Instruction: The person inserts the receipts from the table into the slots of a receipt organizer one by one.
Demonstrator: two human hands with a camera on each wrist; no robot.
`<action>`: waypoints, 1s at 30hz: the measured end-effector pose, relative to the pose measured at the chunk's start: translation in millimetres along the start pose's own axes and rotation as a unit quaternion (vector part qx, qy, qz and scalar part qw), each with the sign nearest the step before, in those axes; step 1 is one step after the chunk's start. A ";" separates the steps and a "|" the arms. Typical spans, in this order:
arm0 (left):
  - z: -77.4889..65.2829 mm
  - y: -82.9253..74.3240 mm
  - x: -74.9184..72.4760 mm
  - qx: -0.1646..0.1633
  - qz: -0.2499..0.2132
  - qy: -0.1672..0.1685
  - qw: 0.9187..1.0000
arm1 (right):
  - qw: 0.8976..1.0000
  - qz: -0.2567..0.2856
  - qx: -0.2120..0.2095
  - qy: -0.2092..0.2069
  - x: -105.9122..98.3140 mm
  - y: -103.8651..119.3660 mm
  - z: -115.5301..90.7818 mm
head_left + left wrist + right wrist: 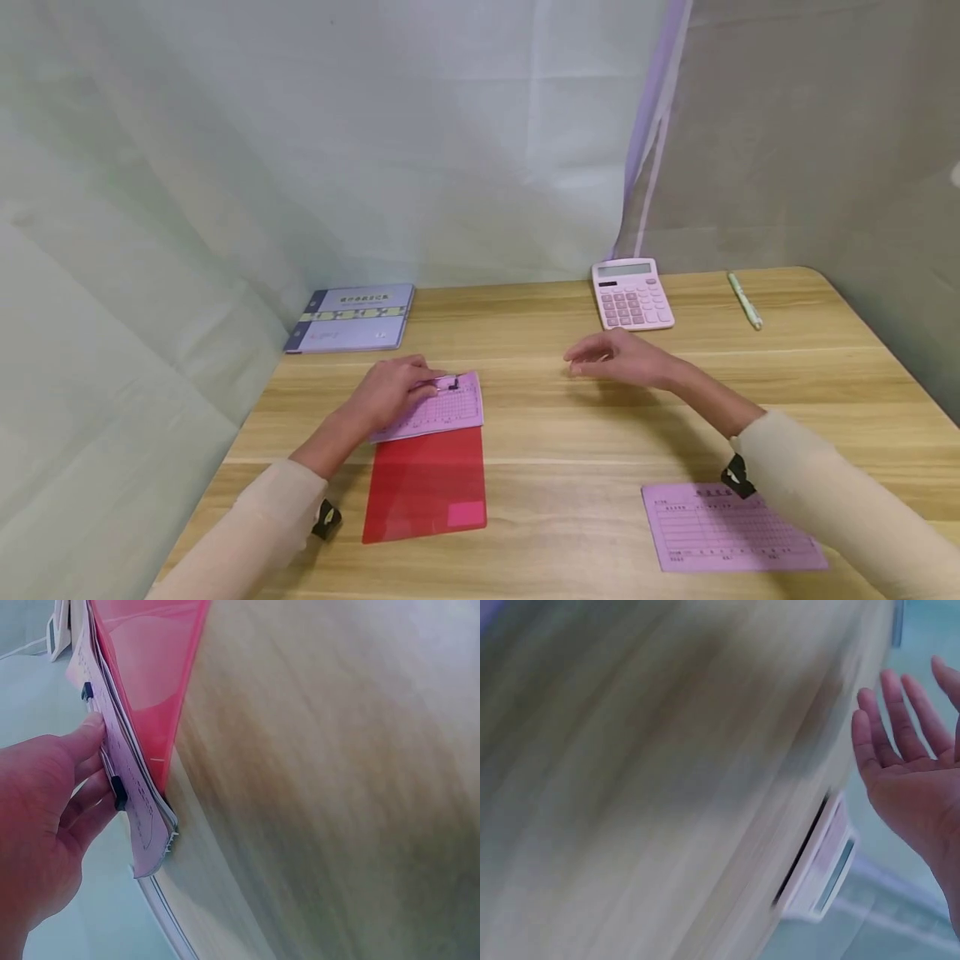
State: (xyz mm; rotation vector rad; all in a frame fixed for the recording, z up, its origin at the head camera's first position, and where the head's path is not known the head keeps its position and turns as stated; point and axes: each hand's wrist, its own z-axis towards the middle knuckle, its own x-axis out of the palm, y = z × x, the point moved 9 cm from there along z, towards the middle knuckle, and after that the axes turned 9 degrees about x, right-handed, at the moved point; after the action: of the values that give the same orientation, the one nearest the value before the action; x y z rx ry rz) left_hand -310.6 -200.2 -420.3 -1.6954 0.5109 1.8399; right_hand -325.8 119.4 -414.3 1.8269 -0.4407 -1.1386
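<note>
My left hand (392, 393) pinches the top edge of a clipped stack of pink printed forms (446, 408). In the left wrist view the thumb lies by the metal clip with black ends (118, 793), and the other fingers sit behind the edge. Under the forms is a red translucent plastic sheet or folder (427, 475) with a pink label at its lower right. My right hand (618, 357) hovers above the table, fingers loosely bent and nothing held, just in front of a pink calculator (633, 296).
A blue-covered book (352, 321) lies at the back left. A light green pen (744, 300) is at the back right. Another pink form (720, 529) lies near the front right, partly under my right sleeve. Pale curtains (465, 150) border the wooden table (555, 500).
</note>
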 end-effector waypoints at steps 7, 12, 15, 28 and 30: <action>-3.2 5.4 1.9 -0.019 -0.009 0.004 1.000 | 0.999 -0.033 -0.017 -0.038 -29.7 -18.5 -37.8; -4.6 5.7 2.0 -0.022 -0.012 0.003 1.000 | 0.997 -0.052 -0.021 -0.050 -43.1 -35.2 -69.1; -4.7 5.8 1.4 -0.022 -0.013 0.001 1.000 | 0.997 -0.056 -0.016 -0.057 -50.6 -45.8 -88.4; -1.1 4.5 2.5 -0.013 -0.011 0.004 1.000 | 0.998 -0.015 -0.053 0.012 -58.3 -79.3 -158.3; -0.2 3.7 2.5 -0.007 -0.010 0.001 1.000 | 0.998 -0.005 -0.062 0.031 -56.9 -82.1 -166.9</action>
State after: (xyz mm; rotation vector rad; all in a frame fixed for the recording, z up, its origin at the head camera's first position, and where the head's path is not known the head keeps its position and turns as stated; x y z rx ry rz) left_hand -312.8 -202.8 -423.1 -1.7059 0.4821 1.8323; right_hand -226.4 286.1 -426.7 1.7528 -0.3190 -1.0891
